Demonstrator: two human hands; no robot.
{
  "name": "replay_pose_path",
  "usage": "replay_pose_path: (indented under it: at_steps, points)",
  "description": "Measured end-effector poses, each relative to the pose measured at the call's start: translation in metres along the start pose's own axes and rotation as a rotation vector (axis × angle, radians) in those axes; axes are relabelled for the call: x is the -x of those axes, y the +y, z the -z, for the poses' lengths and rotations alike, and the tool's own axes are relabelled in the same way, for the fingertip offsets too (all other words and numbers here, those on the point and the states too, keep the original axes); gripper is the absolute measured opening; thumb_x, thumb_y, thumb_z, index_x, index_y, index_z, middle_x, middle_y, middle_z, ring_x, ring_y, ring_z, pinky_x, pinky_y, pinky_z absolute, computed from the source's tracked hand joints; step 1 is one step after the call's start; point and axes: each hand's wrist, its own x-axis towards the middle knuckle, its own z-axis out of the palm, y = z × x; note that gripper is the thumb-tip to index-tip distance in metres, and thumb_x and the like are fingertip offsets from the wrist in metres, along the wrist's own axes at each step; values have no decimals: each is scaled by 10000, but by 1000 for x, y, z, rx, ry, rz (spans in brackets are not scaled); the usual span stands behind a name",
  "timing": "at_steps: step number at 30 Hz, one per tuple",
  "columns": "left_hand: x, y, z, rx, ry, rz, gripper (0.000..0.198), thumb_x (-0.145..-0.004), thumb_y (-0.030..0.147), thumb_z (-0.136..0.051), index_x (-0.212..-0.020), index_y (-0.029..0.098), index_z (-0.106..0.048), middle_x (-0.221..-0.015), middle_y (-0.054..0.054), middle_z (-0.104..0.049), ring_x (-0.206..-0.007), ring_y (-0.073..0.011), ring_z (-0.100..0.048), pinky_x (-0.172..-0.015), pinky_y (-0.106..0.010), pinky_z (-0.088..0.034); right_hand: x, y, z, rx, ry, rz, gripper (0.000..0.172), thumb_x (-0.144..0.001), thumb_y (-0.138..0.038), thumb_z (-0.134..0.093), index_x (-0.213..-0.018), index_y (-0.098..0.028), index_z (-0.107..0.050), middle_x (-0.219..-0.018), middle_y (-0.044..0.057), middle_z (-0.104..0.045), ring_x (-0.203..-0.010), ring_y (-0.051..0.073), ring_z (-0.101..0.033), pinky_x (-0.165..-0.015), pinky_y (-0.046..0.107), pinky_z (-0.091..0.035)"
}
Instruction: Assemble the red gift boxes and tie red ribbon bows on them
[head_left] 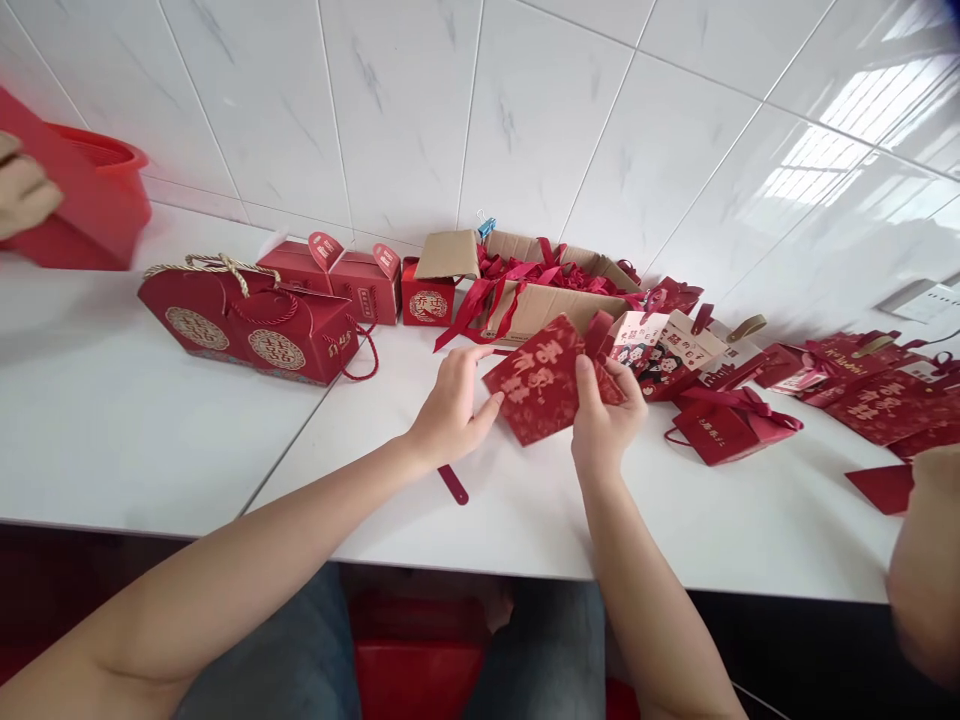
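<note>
A flat red gift-box blank (541,385) with gold characters is held just above the white table (112,420). My left hand (452,408) pinches its left corner between thumb and fingers. My right hand (604,415) grips its right side, thumb on top. A small red strip (453,484) lies on the table below my left hand. Behind the blank stands an open cardboard carton (525,300) full of red ribbons.
Assembled red boxes with rope handles (247,325) stand at left, smaller red boxes (364,285) behind. More flat and folded boxes (877,395) lie at right. Another person's hand (22,195) holds a red box far left; another arm (926,560) is at right. Tiled wall behind.
</note>
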Motion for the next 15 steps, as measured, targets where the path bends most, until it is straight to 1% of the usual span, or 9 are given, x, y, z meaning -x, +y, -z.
replay_pose_path:
  at_steps: [1, 2, 3, 6, 9, 10, 11, 13, 15]
  points:
    - [0, -2, -1, -19, -24, 29, 469, -847, 221, -556, -1266, 204, -347, -1234, -138, -442, -1142, -281, -464, -926, -494, -454, -4, 7, 0, 7, 20, 9, 288, -769, -416, -678, -929, -179, -640, -911, 57, -625, -805, 168, -609, -737, 311, -511]
    - [1, -3, -2, -31, -50, 53, 470, -842, 218, -557, -1262, 199, -348, -1232, -140, -437, -1136, -283, -466, -925, -505, -456, -8, 13, -1, 44, 2, 12, 339, -774, -419, -662, -1010, -178, -633, -976, 78, -611, -849, 180, -607, -764, 331, -513]
    - [1, -4, -4, -39, -76, 72, 473, -837, 216, -557, -1261, 192, -347, -1232, -147, -433, -1132, -287, -469, -925, -516, -456, -10, 20, -1, 119, -40, 13, 391, -755, -415, -672, -1063, -179, -624, -1001, 88, -592, -871, 191, -596, -788, 355, -509]
    - [4, -10, -9, -55, -142, 83, 497, -819, 210, -561, -1265, 173, -346, -1237, -169, -428, -1154, -310, -466, -941, -551, -446, -11, 37, -3, 380, -184, 8, 520, -661, -408, -731, -1116, -183, -617, -980, 87, -541, -909, 228, -554, -855, 423, -476]
    - [8, -17, -15, -63, -208, 90, 514, -806, 217, -566, -1271, 177, -350, -1240, -167, -436, -1192, -329, -454, -950, -561, -446, -7, 45, -6, 549, -247, -73, 713, -584, -481, -769, -1197, -173, -576, -962, 82, -492, -880, 249, -538, -810, 427, -473]
    - [9, -19, -16, -65, -230, 99, 515, -806, 220, -565, -1272, 181, -351, -1245, -166, -437, -1198, -332, -452, -946, -560, -451, -6, 46, -7, 592, -256, -93, 733, -584, -505, -761, -1207, -170, -568, -943, 72, -478, -843, 241, -534, -786, 418, -475]
    - [10, -20, -18, -67, -250, 109, 513, -805, 223, -565, -1271, 182, -355, -1252, -167, -436, -1199, -335, -452, -939, -559, -456, -7, 47, -7, 629, -263, -98, 711, -606, -516, -740, -1205, -172, -569, -920, 58, -464, -802, 228, -527, -765, 408, -474]
    - [11, -21, -19, -75, -281, 134, 509, -801, 232, -570, -1265, 182, -367, -1259, -169, -437, -1181, -336, -465, -929, -560, -460, -12, 50, -6, 684, -257, -65, 587, -684, -490, -672, -1181, -189, -585, -886, 34, -443, -751, 206, -508, -742, 389, -468]
    - [10, -20, -18, -86, -305, 174, 509, -801, 247, -566, -1266, 181, -370, -1263, -169, -437, -1164, -332, -472, -927, -554, -460, -22, 55, -2, 723, -206, -29, 486, -723, -430, -625, -1152, -203, -599, -894, 31, -440, -749, 197, -496, -738, 374, -462]
